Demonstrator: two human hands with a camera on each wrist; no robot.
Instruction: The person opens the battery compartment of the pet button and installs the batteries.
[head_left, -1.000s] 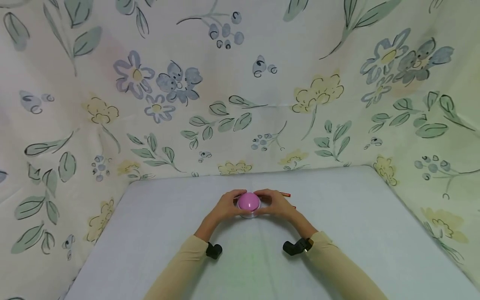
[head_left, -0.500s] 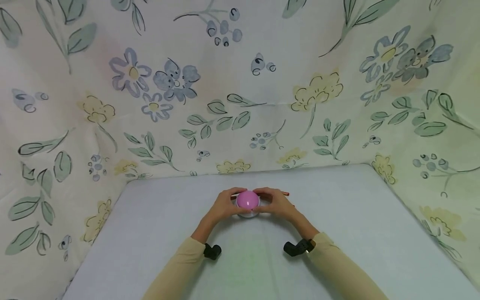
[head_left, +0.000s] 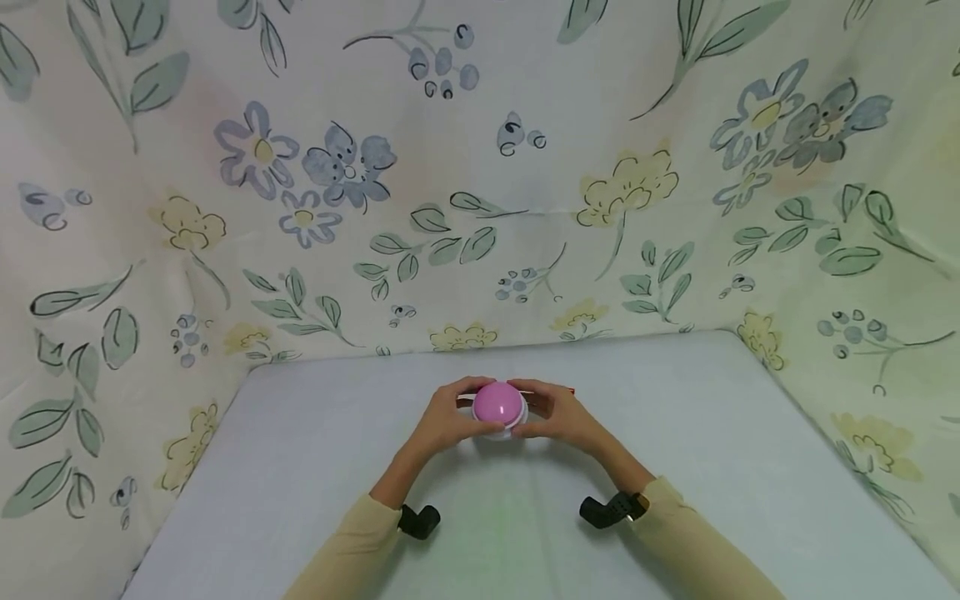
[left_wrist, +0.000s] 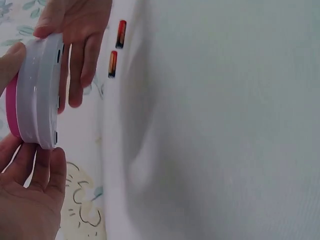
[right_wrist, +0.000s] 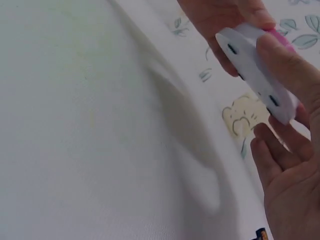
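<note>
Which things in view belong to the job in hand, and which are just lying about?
In the job:
- pink-and-white round device, held between both hands
- left hand
- right hand

Lying about or background:
- two batteries, untouched on the table; they may be meant for the device, but nothing here settles that
- floral cloth behind the table

Floral cloth behind and at both sides, pale table, apparently cloth-covered, faint greenish patch
</note>
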